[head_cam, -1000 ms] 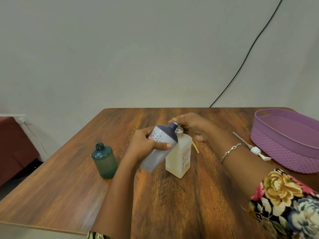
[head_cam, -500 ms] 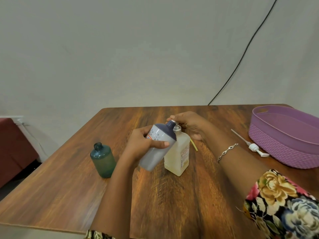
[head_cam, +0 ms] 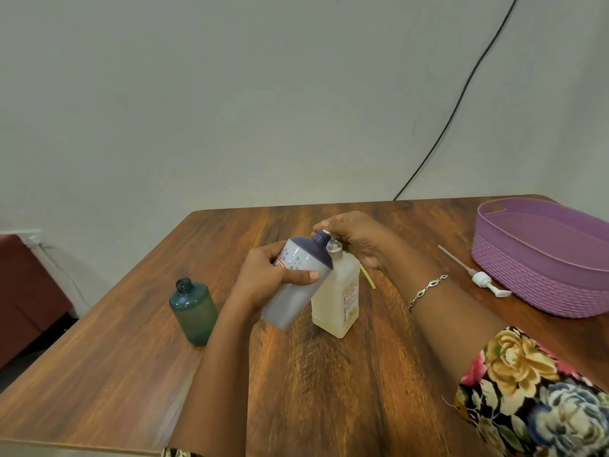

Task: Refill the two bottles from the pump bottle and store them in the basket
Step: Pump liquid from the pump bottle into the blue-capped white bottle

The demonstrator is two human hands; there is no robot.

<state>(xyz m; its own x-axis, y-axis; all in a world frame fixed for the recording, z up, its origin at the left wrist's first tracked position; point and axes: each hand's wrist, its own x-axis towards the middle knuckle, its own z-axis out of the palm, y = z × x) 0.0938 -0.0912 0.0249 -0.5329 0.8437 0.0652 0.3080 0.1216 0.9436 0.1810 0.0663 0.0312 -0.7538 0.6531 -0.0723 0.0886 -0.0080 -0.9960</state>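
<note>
Grey bottle (head_cam: 296,282), navy shoulder, is tilted off the table (head_cam: 329,374), and the left hand (head_cam: 263,282) grips its body. Its neck is just beside the pale pump bottle (head_cam: 339,298), which stands upright with its pump off. The right hand (head_cam: 356,239) pinches what looks like a white cap (head_cam: 326,231) at the grey mouth; it's blurred. Step: capping or uncapping, refill stage. Next needs a firm twist and a steady hold. The teal bottle (head_cam: 194,311) stands uncapped at left, the purple basket (head_cam: 543,275) well apart.
</note>
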